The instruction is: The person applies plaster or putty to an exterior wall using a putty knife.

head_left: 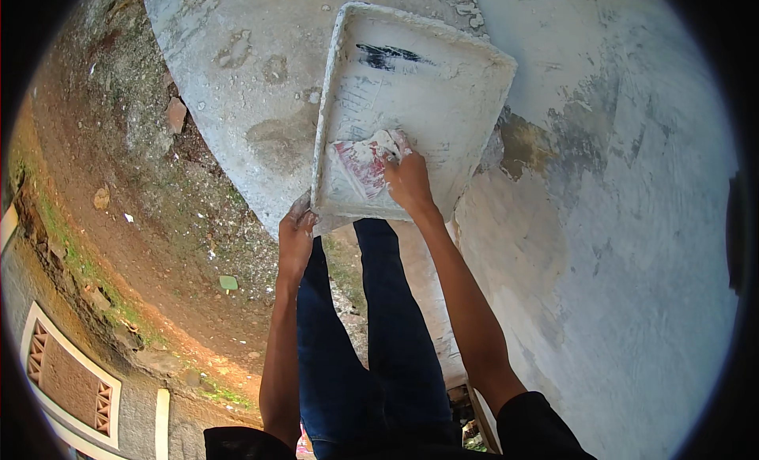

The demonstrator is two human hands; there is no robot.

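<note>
A white, paint-crusted rectangular tray (443, 73) rests on a round concrete slab (245, 73). My left hand (295, 235) grips the tray's near left corner from below. My right hand (409, 179) is inside the tray, pressing a crumpled red-and-white rag (365, 161) against its floor near the lower edge. A black smear (387, 57) marks the tray's far end.
A weathered, patchy plaster wall (617, 207) fills the right side. Bare brown earth with stones and moss (126, 223) lies to the left, with a small green scrap (228, 283) on it. My legs in blue jeans (371, 341) stand below the tray.
</note>
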